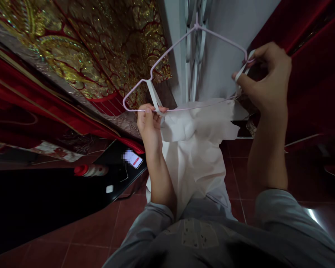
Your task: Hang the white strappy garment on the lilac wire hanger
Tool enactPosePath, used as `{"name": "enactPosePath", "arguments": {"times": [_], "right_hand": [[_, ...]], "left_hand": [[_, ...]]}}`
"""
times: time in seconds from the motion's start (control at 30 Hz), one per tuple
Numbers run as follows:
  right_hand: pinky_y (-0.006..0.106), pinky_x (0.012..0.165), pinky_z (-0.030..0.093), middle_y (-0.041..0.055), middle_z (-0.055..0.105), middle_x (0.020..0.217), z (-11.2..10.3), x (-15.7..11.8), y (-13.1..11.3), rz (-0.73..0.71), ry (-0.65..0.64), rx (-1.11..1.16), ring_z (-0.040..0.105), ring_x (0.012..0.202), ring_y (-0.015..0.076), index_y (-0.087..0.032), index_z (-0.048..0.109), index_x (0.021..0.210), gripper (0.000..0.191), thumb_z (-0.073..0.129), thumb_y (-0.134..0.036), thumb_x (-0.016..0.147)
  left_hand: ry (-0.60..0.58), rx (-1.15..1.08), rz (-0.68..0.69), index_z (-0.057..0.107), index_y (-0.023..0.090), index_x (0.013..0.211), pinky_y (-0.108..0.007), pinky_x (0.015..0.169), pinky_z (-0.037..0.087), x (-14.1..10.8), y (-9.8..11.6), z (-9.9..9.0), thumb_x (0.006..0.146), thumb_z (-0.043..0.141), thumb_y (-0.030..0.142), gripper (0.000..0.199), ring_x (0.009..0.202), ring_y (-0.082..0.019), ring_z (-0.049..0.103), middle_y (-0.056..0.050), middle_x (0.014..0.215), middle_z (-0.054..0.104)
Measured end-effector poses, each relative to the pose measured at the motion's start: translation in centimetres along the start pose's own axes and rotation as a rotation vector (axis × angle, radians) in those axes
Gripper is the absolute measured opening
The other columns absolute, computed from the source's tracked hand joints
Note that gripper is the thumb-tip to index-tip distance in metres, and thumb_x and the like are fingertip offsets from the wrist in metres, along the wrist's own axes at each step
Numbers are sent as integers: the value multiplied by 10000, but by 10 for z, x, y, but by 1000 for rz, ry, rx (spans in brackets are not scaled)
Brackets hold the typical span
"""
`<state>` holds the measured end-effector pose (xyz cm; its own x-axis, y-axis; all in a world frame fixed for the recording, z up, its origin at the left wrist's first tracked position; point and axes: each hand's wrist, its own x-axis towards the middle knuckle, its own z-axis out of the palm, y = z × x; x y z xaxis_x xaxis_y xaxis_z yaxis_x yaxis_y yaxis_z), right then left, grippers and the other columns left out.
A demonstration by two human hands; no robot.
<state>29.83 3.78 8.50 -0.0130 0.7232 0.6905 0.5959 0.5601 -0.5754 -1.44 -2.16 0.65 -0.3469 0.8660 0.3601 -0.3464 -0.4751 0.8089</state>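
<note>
Nearest us is our grey shirt [240, 238]. Ahead of it, our left hand [150, 121] is closed, fingers and thumb pinching the lower bar of the pink hanger [197, 27] and a white strap [153, 96]. Our right hand [268, 80], thumb and fingers curled, grips the other strap [241, 72] at the hanger's end. Between and below our hands hangs the white garment [195, 156]. Left of our left hand, the black tabletop [44, 201] carries a lit phone [136, 160].
</note>
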Motion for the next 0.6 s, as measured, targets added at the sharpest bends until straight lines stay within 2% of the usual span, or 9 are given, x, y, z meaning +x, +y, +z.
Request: {"name": "enactPosePath", "arguments": {"times": [0.1, 0.27, 0.33, 0.4, 0.5, 0.53, 0.6], "right_hand": [[533, 1117, 507, 53, 697, 1085, 4, 0, -4, -118, 135, -196, 649, 1150, 306, -299, 713, 958, 313, 918, -139, 784], [461, 978, 556, 64, 640, 1109, 13, -16, -25, -292, 458, -58, 665, 1107, 284, -288, 715, 1104, 260, 799, -179, 883], [419, 926, 571, 71, 639, 1074, 22, -31, -37, -275, 494, 13, 665, 1025, 248, -280, 707, 1108, 175, 758, -247, 944], [355, 786, 569, 62, 667, 1025, 37, -51, -48, -150, 346, 100, 642, 868, 187, -268, 702, 1081, 93, 693, -307, 997], [292, 598, 515, 47, 717, 1115, 63, -83, -58, 42, -31, 154, 573, 698, 122, -267, 718, 1125, 188, 709, -377, 973], [291, 586, 517, 47, 710, 1173, 71, -93, -59, 74, -92, 146, 558, 683, 112, -270, 721, 1150, 231, 731, -394, 955], [310, 611, 538, 51, 674, 1227, 84, -109, -59, 96, -51, 140, 526, 676, 103, -275, 714, 1168, 256, 746, -407, 951]], "left_hand": [[-29, -83, -25, 588, 253, 931, -298, 873, 592, -2, 1, 2, 918, 860, 631, 466, 845, -182, 760, 0, 823, 741], [-15, -54, -42, 591, 259, 934, -311, 881, 594, -5, -1, 5, 898, 850, 683, 498, 872, -202, 773, -6, 831, 762], [4, -35, -32, 586, 258, 931, -313, 880, 593, -7, -1, 8, 893, 846, 694, 508, 879, -207, 774, -13, 838, 764], [21, -30, -24, 581, 257, 932, -309, 864, 587, -9, -1, 11, 904, 838, 681, 497, 867, -204, 771, -16, 840, 763], [64, 20, -5, 577, 258, 941, -313, 844, 573, -14, 0, 18, 928, 798, 695, 489, 857, -204, 762, -17, 840, 761], [78, 42, 0, 579, 260, 943, -315, 841, 569, -15, 0, 19, 934, 784, 703, 488, 855, -205, 760, -17, 839, 762], [95, 62, 5, 594, 261, 954, -318, 852, 563, -19, -1, 21, 952, 773, 685, 460, 858, -205, 760, -18, 847, 769]]}}
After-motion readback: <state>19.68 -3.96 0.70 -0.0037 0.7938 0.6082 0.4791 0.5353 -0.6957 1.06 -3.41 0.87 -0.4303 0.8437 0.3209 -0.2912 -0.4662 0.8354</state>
